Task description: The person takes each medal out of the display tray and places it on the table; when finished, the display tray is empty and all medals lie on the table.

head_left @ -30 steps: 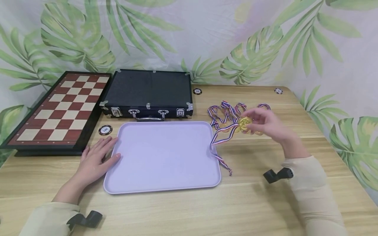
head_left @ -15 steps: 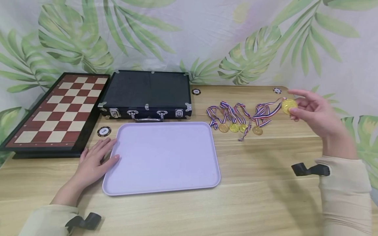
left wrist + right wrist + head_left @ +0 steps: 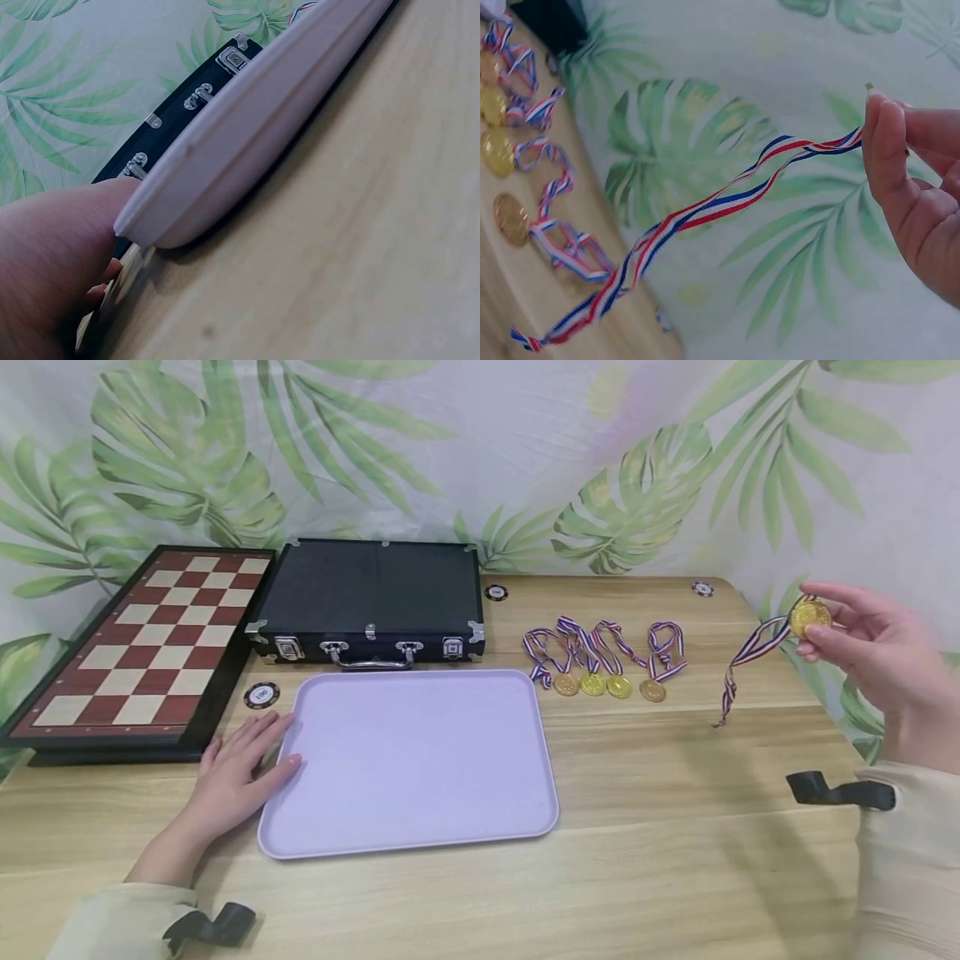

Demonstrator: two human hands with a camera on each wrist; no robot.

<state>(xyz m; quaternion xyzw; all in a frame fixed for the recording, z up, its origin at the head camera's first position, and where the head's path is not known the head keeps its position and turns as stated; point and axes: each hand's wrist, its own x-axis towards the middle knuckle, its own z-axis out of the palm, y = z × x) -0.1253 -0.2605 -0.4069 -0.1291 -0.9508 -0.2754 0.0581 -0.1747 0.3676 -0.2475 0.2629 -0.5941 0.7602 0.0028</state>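
Note:
My right hand (image 3: 885, 647) pinches a gold medal (image 3: 810, 619) between thumb and fingers, raised at the table's right side. From it trails a red, white and blue ribbon (image 3: 705, 206), slanting down to a knotted end. Only the medal's edge peeks past the fingertips in the right wrist view. My left hand (image 3: 234, 777) lies with fingers extended at the left rim of a pale lilac tray (image 3: 420, 760), its thumb over the rim. Several medals (image 3: 618, 686) lie in a row right of the tray, gold and bronze toned, with their ribbons bunched behind them.
A black latched case (image 3: 375, 593) stands behind the tray. To its left sits a red and white checkered board (image 3: 172, 635) in a black frame. Poker chips lie on the table: one chip (image 3: 262, 695) by the board, another chip (image 3: 702, 589) at the far right corner.
My right hand has carried the gold medal from the row beside the tray out to the right, its ribbon lifted off the other medals. The left hand stays at the tray.

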